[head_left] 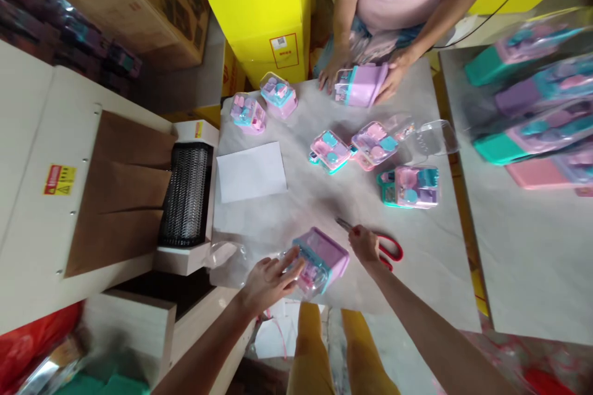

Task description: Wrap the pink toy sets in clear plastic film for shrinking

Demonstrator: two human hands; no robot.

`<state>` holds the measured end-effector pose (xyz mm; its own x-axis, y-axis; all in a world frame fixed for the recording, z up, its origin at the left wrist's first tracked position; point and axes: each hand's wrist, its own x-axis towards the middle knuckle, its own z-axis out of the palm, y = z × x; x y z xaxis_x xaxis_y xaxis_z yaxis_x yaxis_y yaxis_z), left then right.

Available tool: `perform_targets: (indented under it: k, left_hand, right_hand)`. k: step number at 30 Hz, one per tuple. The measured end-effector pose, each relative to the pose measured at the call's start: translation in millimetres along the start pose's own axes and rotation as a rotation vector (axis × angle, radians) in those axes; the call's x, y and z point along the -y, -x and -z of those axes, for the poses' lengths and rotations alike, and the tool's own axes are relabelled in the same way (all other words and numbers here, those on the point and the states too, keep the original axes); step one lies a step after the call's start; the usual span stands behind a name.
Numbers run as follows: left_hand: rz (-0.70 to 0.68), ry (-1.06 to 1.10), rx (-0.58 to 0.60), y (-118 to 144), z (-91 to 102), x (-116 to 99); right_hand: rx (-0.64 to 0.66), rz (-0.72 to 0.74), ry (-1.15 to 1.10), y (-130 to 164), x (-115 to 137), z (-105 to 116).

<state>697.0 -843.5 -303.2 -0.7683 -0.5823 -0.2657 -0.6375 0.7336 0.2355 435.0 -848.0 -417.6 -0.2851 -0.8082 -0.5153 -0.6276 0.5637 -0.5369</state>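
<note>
At the near edge of the desk (296,210), the left hand (269,281) lies spread on a purple toy case (319,259), fingers flat against its clear wrapping, whose outline is hard to trace. Just right of the case, the right hand (365,244) grips red-handled scissors (386,248); its fingers hide part of the handles and only the blade tips show. At the far edge, another person's hands (393,74) hold a similar case (361,83).

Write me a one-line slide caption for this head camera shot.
Left hand steadies a purple toy set, right hand on red scissors, while a co-worker's hands hold another set across the table.
</note>
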Motion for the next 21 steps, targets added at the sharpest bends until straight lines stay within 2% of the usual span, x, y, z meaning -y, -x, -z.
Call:
perform_targets:
  k: [3, 6, 8, 11, 12, 14, 16, 21]
  left_hand:
    - [0.096, 0.046, 0.123, -7.4, -3.8, -4.2]
    - [0.244, 0.077, 0.236, -19.4, -10.1, -8.8]
    - [0.317, 0.08, 0.264, -27.5, -12.8, -13.2]
    - [0.402, 0.095, 0.263, -39.2, -11.8, -21.1]
    - [0.427, 0.111, 0.262, -43.0, -10.3, -22.8]
    - [0.464, 0.174, 0.26, -50.7, -6.4, -21.1]
    - [0.457, 0.31, 0.263, -58.0, -2.6, -10.4]
    - [0.317, 0.709, 0.313, -72.7, -0.2, 39.5]
  right_hand:
    - [0.02, -0.044, 0.019, -0.8, -15.7, 1.9]
    - [-0.033, 0.013, 0.038, 11.5, -11.9, 2.7]
    - [-0.023, 0.186, 0.029, 22.6, -4.2, 0.5]
    - [0.192, 0.633, 0.02, 35.6, 3.1, -8.9]
    - [0.246, 0.732, 0.032, 37.7, 3.2, -13.3]
    - [0.25, 0.766, 0.058, 38.0, 0.4, -22.3]
    - [0.223, 0.745, 0.05, 34.2, -4.1, -29.9]
    - [0.248, 0.802, 0.01, 26.0, -10.0, -35.2]
